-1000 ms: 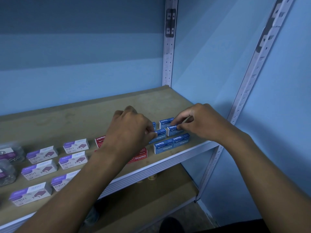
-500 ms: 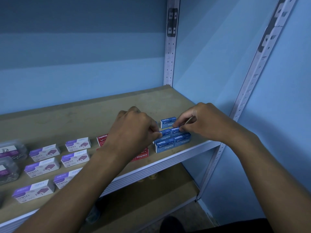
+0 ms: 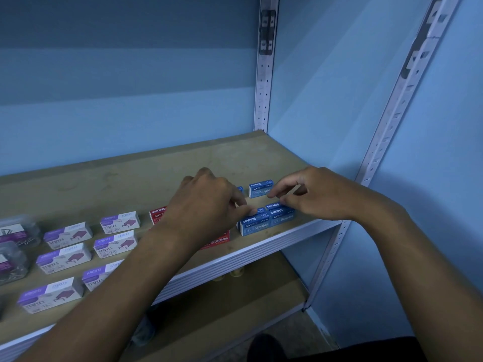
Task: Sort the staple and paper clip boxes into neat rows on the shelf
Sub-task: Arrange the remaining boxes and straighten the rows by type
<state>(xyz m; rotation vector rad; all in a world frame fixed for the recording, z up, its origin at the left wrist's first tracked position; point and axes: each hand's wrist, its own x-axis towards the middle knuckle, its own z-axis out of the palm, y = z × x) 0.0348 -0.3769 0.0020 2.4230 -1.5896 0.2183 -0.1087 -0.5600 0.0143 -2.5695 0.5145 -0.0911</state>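
Several blue staple boxes sit at the right end of the wooden shelf (image 3: 235, 163). Two form a front row (image 3: 254, 225), two more lie close behind them (image 3: 273, 205), and one stands apart further back (image 3: 260, 188). My left hand (image 3: 206, 205) pinches the left box of the middle pair with its fingertips. My right hand (image 3: 321, 194) holds the right box of that pair with its thumb, and its index finger points toward the back box. Red staple boxes (image 3: 217, 241) are partly hidden under my left hand.
Purple-and-white staple boxes (image 3: 115, 244) lie in rows on the shelf's left half. Clear paper clip boxes (image 3: 15, 231) stand at the far left edge. Metal uprights (image 3: 261, 100) frame the right corner, with blue walls close behind and a lower shelf (image 3: 235, 304) beneath.
Both hands have slid the middle pair of blue boxes forward, up against the front row. My right index finger has lifted toward the back box.
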